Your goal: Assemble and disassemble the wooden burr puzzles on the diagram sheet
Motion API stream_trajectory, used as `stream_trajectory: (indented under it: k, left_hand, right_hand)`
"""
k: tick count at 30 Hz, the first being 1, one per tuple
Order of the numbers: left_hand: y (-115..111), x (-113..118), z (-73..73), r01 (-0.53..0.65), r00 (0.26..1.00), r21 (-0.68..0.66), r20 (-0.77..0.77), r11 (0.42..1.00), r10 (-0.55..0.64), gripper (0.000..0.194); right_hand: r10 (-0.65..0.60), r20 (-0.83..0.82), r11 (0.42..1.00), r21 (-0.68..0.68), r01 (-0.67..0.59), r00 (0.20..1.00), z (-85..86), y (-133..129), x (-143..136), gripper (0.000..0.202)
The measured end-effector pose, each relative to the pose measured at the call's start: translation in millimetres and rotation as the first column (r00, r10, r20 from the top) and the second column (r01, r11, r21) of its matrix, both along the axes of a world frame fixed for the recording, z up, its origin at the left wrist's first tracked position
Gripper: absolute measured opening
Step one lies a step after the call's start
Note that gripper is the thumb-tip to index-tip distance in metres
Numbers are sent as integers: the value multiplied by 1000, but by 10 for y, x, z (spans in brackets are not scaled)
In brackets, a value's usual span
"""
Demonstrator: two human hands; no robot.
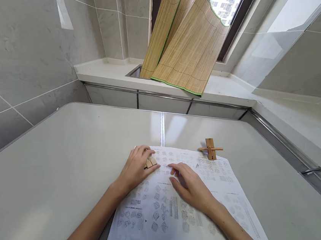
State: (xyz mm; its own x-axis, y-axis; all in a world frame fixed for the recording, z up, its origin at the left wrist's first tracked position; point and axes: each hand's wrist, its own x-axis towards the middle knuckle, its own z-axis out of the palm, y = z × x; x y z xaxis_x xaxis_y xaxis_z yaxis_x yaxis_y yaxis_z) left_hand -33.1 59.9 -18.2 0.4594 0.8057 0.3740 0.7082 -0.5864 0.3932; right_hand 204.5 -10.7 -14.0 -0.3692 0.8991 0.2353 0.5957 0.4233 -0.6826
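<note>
Head view, left hand (140, 162) gripping wooden pieces (150, 162), right hand (185, 182) loosely open over printed sheet (194, 236).

Pale, grooved wooden block (151, 162), partly hidden in the left hand (152, 159). Printed diagram sheet (194, 232) lies flat; brown wooden cross (210, 149) overlaps its far edge.

Shown: my two hands (left (137, 165), right (189, 184)); one large printed sheet (194, 238) beneath them; one wooden cross-shaped piece (210, 149), far right; one small wooden block piece (150, 162), at my left hand; one folded bamboo mat (188, 46), far.
</note>
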Motion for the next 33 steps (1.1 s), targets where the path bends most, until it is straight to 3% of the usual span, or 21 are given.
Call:
stream_trajectory:
  k: [4,8,11,14,17,19,33]
  left_hand:
    - [103,-121,-35,-119,993,13,-16,993,119,32]
    - [103,-133,-9,-157,987,79,-14,984,159,40]
    - [4,-28,77,-89,996,131,23,987,87,40]
    - [-146,130,158,55,997,139,52,989,-63,31]
    - [-277,266,173,260,965,160,-6,952,-263,23]
    - [-332,324,146,334,943,155,-56,930,-329,20]
    - [-395,407,12,380,924,97,-70,920,-375,19]
  right_hand:
    - [1,12,1000,18,-1,1000,9,-2,0,32]
    - [1,16,1000,23,-1,1000,38,-7,-11,30]
    - [2,21,1000,24,-2,1000,45,-9,-18,28]
    - [6,27,1000,30,-6,1000,35,-7,-22,26]
    - [0,25,999,52,-2,1000,24,2,-25,20]
    - [9,19,998,63,-10,1000,23,10,-27,18]
    - [42,27,995,85,-45,999,-12,15,-27,30]
